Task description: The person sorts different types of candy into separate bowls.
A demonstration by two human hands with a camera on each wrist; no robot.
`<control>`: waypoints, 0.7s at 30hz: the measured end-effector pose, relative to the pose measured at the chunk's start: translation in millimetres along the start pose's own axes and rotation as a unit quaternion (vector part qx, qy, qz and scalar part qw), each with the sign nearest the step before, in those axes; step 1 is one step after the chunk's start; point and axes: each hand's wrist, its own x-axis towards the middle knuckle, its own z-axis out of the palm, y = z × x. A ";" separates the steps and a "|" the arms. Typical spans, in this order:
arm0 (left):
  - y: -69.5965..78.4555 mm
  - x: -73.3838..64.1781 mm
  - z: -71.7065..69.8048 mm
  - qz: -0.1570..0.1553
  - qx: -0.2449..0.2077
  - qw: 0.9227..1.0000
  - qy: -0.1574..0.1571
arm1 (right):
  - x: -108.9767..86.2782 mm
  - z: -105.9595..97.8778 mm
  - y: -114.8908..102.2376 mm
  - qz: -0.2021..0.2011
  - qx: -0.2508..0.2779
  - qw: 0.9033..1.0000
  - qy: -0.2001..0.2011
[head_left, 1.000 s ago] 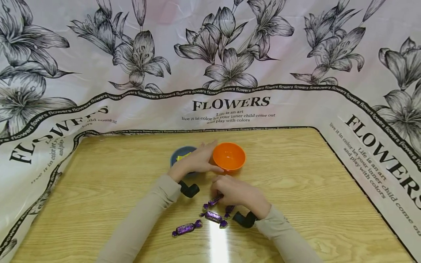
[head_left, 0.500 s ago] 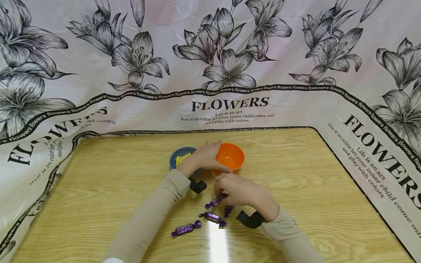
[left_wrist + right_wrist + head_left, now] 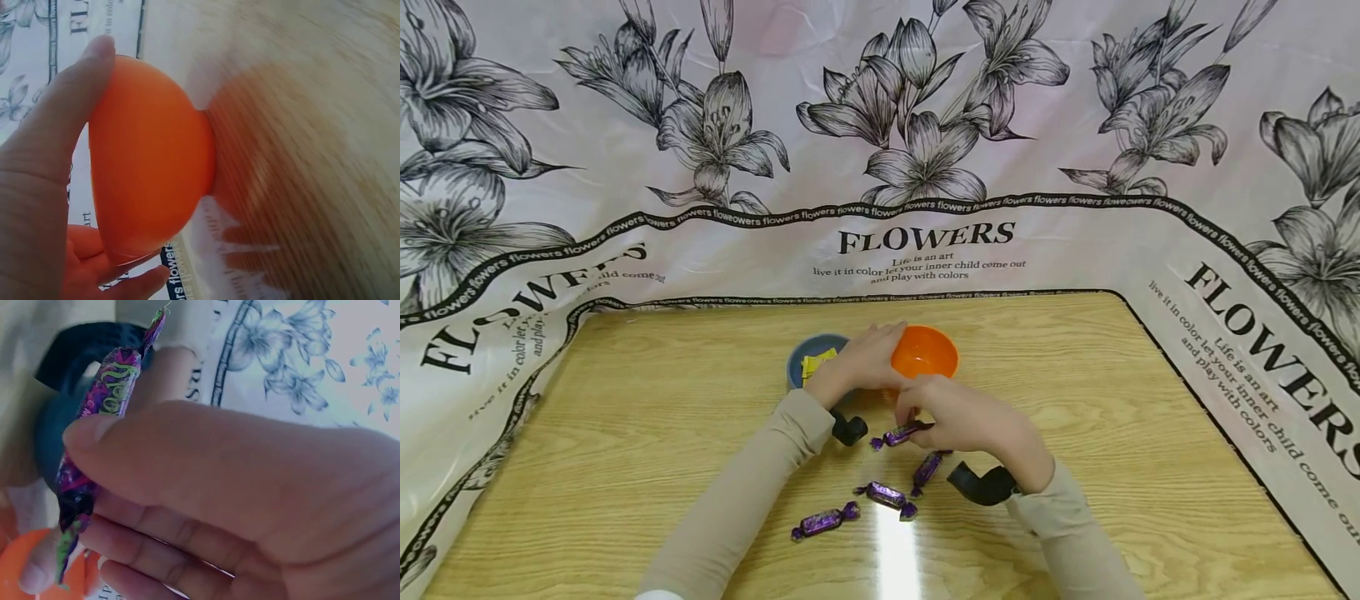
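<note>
My left hand (image 3: 868, 358) spans the side of the orange bowl (image 3: 928, 354), thumb and fingers on opposite parts of its rim. The left wrist view shows the bowl (image 3: 150, 156) from the side, upright on the wood. My right hand (image 3: 973, 421) pinches a purple wrapped candy (image 3: 898, 435) between thumb and fingers, raised near the bowl's front. Close up, the candy (image 3: 107, 387) has green lettering and twisted ends. Below the right hand lie three more purple candies: one nearest the hand (image 3: 928, 472), one in the middle (image 3: 886, 495), and one to the left (image 3: 822, 523).
A grey-blue bowl (image 3: 794, 367) with yellow wrapped pieces (image 3: 815, 362) stands left of the orange bowl, partly hidden by the left hand. Black camera mounts show at the left wrist (image 3: 850, 430) and right wrist (image 3: 983, 483). Flowered cloth (image 3: 925, 258) borders the wooden table (image 3: 1112, 433).
My right hand has picked a purple candy up from the pile and lifted it toward the orange bowl. My left hand has shifted right and closed on the bowl's rim.
</note>
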 end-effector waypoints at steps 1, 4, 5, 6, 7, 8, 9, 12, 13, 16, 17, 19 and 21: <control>0.0 -0.1 0.1 -0.001 0.001 1.000 0.001 | -0.2 -2.5 0.5 0.000 0.002 1.000 0.006; -0.5 0.1 0.7 0.002 0.006 1.000 0.005 | -0.1 -9.9 2.5 -0.003 0.005 1.000 0.027; -0.9 0.4 1.1 0.004 0.008 1.000 0.008 | 0.4 -12.4 3.4 -0.003 0.006 0.999 0.036; -1.0 0.6 1.4 0.008 0.008 1.000 0.011 | 0.8 -14.7 4.7 -0.002 0.005 0.999 0.044; -1.2 0.9 1.7 0.014 0.008 1.000 0.015 | 1.3 -16.8 6.7 -0.001 0.007 0.999 0.052; -1.5 1.4 2.0 0.024 0.006 1.000 0.019 | 2.0 -19.0 8.9 0.000 0.008 0.998 0.060; -1.7 1.4 2.1 0.029 0.005 0.999 0.023 | 2.9 -21.1 10.8 0.004 0.008 0.998 0.067; -1.3 0.6 1.1 0.040 -0.004 0.999 0.026 | 5.1 -27.6 16.8 0.019 0.008 0.996 0.092; -1.1 0.2 0.8 0.039 -0.007 0.999 0.024 | 5.6 -29.8 18.7 0.025 0.006 0.995 0.101; -0.1 -1.2 0.1 0.020 -0.019 1.000 0.011 | 7.7 -35.8 23.6 0.046 -0.003 0.990 0.131; 0.2 -1.6 -0.1 0.015 -0.022 1.000 0.007 | 8.3 -37.1 25.7 0.056 -0.008 0.988 0.141; 0.3 -1.1 0.6 0.007 -0.024 1.000 0.004 | 10.5 -38.0 32.0 0.074 -0.019 0.985 0.157; 0.4 -0.8 1.0 0.001 -0.023 1.000 0.003 | 13.1 -37.3 39.2 0.090 -0.031 0.981 0.166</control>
